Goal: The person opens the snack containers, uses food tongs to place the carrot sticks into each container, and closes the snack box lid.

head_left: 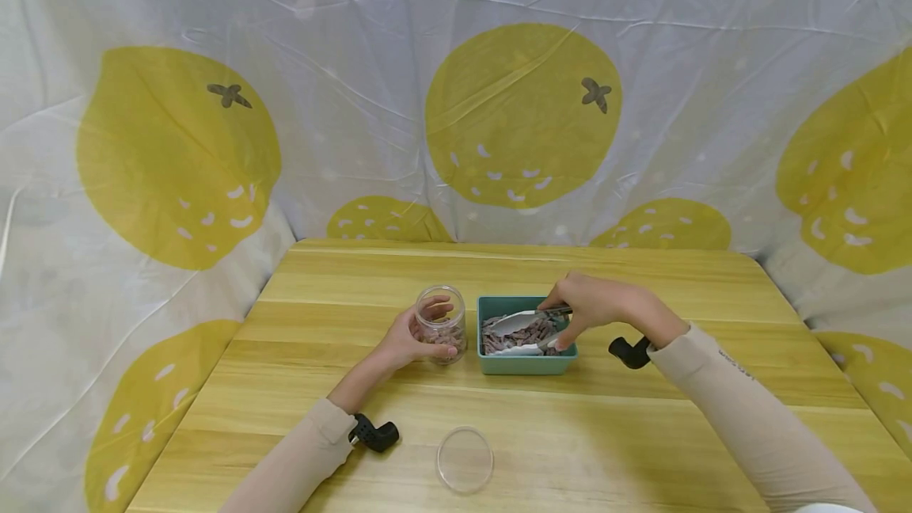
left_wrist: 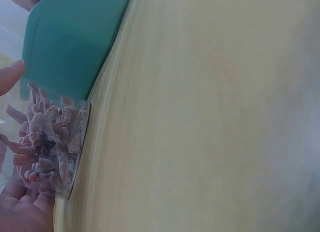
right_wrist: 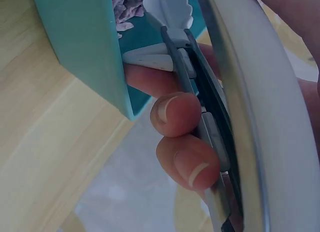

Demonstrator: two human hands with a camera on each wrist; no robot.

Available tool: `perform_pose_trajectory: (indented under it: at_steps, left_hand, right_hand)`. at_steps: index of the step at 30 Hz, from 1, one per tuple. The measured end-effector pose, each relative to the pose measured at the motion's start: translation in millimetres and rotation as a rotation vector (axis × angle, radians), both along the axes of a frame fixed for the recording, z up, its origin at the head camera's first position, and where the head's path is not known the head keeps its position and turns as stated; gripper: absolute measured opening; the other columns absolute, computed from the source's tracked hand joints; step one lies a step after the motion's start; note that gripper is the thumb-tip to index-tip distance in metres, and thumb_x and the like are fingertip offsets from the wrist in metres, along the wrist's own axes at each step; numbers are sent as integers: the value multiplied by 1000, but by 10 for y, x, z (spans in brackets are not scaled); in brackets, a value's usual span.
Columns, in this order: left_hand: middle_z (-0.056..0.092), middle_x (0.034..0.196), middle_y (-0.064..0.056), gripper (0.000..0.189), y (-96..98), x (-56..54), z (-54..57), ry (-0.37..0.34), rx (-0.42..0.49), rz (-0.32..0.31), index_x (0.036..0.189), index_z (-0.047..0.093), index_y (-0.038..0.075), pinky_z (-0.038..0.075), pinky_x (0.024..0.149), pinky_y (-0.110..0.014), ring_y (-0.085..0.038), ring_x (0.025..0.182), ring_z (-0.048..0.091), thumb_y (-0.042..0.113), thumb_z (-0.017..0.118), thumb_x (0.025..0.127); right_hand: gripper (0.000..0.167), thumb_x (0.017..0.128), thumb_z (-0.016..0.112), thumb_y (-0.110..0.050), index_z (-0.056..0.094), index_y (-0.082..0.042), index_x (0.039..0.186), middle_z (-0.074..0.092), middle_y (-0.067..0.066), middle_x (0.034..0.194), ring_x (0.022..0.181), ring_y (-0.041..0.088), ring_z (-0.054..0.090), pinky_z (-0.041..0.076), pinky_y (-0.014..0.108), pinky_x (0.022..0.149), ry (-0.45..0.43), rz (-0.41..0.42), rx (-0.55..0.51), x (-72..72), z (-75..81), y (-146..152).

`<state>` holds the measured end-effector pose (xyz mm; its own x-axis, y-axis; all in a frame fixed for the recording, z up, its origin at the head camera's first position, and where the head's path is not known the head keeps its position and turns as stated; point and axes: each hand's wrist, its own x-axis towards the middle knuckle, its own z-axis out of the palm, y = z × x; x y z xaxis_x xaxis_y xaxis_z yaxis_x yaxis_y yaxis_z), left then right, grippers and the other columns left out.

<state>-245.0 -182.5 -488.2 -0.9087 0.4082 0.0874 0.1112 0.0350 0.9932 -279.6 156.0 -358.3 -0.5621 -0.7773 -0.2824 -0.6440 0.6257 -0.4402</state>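
Nearest you on the wooden table (head_left: 342, 279), a clear round lid (head_left: 465, 460) lies flat, seen only from the head camera. Beyond it, your left hand (head_left: 399, 340) is curled partway round a clear jar (head_left: 443, 315), gripping it upright with thumb and fingers on opposite sides. The head view shows the jar's open mouth and bare upper wall; your left wrist view gives a closer look at the meat strips (left_wrist: 50, 137) heaped in its lower part, dusted with something pale. Just to the jar's right sits a teal box (head_left: 527, 366), with more of these strips (head_left: 530, 336) spread inside. Your right hand (head_left: 594, 301) reaches over the box's right end, fingers bent round a pair of tongs (head_left: 514, 324). From above, their two white heads stand apart among the strips, but you cannot tell whether anything is caught between them. Your right wrist view adds what your hand hides from above: fingertips against the grey-and-dark handle, one finger dipping inside the box wall, and the scalloped edge of a tong head. Farthest off, past the table's back edge, hangs a pale curtain (head_left: 356, 93) printed with large yellow lemons.
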Motion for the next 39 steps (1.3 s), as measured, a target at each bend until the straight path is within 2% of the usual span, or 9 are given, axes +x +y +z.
perform_pose_trajectory:
  at_steps: [4,11,13,15,21,26,33,39]
  left_hand:
    - [50,145,-16,83,-2,8,4,-10,0,0,145,46,9,42,105,-29,-31,138,43,-9,84,73]
    - [50,145,-16,82,-6,5,2,-14,-3,5,146,45,8,40,108,-34,-31,138,42,-8,84,75]
    - [50,145,-16,83,-6,3,4,-12,-3,4,146,45,7,39,108,-34,-31,138,42,-8,84,75]
    - [50,146,-16,83,-7,0,5,-11,-3,3,146,44,7,39,108,-34,-31,138,42,-7,84,75]
    - [50,145,-15,83,-4,5,11,-14,-4,7,145,46,9,37,110,-39,-30,138,42,-8,84,74]
    - [51,145,-14,82,0,7,22,-21,-7,13,145,47,11,35,111,-44,-30,138,42,-8,84,74]
    - [50,146,-16,82,4,11,25,-22,-14,7,145,46,10,39,108,-36,-32,139,42,-7,84,74]
    - [50,146,-17,82,5,20,25,-22,-10,8,145,46,9,41,106,-31,-32,138,42,-9,83,74]
  right_hand:
    - [59,82,84,-29,66,5,126,71,11,107,57,5,29,33,25,58,-4,12,-9,16,-13,-1]
    - [54,84,82,-25,66,6,125,72,13,104,51,5,23,29,25,54,-53,31,-62,30,-33,16]
    - [53,84,82,-25,66,6,124,71,14,111,50,4,26,31,25,55,-50,34,-69,32,-35,18]
    - [53,84,82,-25,66,6,124,70,15,116,51,2,36,37,24,58,-46,38,-70,33,-34,15]
    - [51,86,79,-26,66,5,124,69,16,118,73,5,62,52,30,75,-15,61,-62,49,-7,19]
    - [50,88,78,-25,65,6,125,69,17,119,79,8,66,55,41,86,-17,72,-70,56,5,27]
    - [48,89,77,-24,65,6,125,68,17,121,106,26,67,53,44,90,0,65,-69,51,14,44]
    - [48,89,77,-24,65,6,125,68,17,120,100,22,68,54,42,87,25,56,-69,48,28,61]
